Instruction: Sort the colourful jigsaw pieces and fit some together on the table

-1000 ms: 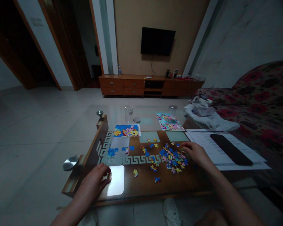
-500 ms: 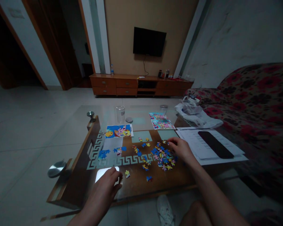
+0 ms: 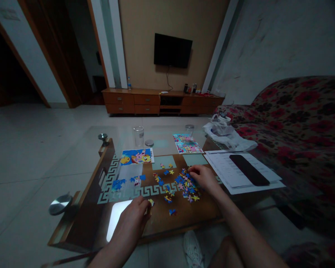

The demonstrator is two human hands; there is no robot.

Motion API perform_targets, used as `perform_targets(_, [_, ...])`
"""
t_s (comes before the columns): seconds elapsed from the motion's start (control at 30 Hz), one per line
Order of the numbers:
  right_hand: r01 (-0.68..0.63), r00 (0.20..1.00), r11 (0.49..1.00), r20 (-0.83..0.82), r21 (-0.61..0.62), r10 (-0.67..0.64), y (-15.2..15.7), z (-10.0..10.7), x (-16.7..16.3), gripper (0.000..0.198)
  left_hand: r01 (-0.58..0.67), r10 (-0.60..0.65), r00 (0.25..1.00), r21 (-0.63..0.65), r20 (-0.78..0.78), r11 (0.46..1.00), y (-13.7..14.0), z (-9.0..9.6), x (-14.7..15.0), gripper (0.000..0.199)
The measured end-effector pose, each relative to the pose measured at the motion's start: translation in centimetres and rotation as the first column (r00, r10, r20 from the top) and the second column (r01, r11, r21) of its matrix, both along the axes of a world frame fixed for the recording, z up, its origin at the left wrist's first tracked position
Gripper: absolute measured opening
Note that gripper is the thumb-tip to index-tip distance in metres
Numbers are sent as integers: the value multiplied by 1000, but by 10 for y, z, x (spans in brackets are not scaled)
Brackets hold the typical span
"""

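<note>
Loose jigsaw pieces in blue, yellow and pink form a pile (image 3: pixel 187 186) on the glass-topped table. My right hand (image 3: pixel 203 175) is at the pile's upper right edge, its thumb and forefinger pinched at a small puzzle piece mostly covered by the fingertips. Low on the left, my left hand (image 3: pixel 136 212) has its fingers closed at a yellow puzzle piece (image 3: pixel 151 202), which sticks out past the fingertips. Further left lie a joined blue section (image 3: pixel 118 185) and another joined section (image 3: pixel 137 179). A single blue and red piece (image 3: pixel 172 212) lies near the front edge.
Behind the pieces are a cartoon picture card (image 3: pixel 137 156), colourful sheets (image 3: pixel 188 144), a glass jar (image 3: pixel 139 137) and its lid (image 3: pixel 149 143). A white rectangular object (image 3: pixel 117 216) lies under my left forearm. Papers (image 3: pixel 226 173) with a dark phone-like slab (image 3: pixel 249 170) and a plastic bag (image 3: pixel 229 136) are right.
My left hand has moved right and slightly away from me to the yellow piece, which has shifted a little. My right hand has moved left toward the pile. The view has turned slightly.
</note>
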State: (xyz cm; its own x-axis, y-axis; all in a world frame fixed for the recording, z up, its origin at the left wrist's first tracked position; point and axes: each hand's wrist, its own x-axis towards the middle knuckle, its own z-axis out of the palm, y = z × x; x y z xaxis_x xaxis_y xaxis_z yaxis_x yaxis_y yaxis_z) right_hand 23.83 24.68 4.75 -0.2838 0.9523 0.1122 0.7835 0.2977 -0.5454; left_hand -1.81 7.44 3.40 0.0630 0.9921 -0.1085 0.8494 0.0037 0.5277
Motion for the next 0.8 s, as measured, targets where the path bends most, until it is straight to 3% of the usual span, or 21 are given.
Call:
perform_targets(0.2, [-70, 995, 997, 64, -13, 71, -11, 2, -18, 18, 24, -25, 1000, -17, -15, 1000, -6, 3, 1, 27])
perform_targets(0.5, [-10, 984, 1000, 179, -4, 11, -5, 2, -12, 29, 54, -54, 998, -4, -17, 999, -22, 3, 8, 40])
perform_targets(0.67, [-32, 970, 999, 241, 1, 31, -7, 3, -19, 33, 178, -183, 983, -169, -12, 969, -34, 8, 23, 49])
perform_targets(0.8, [-82, 956, 997, 283, 3, 77, -10, 2, -33, 33, 225, -237, 971, -254, -19, 941, -38, -1, 33, 55])
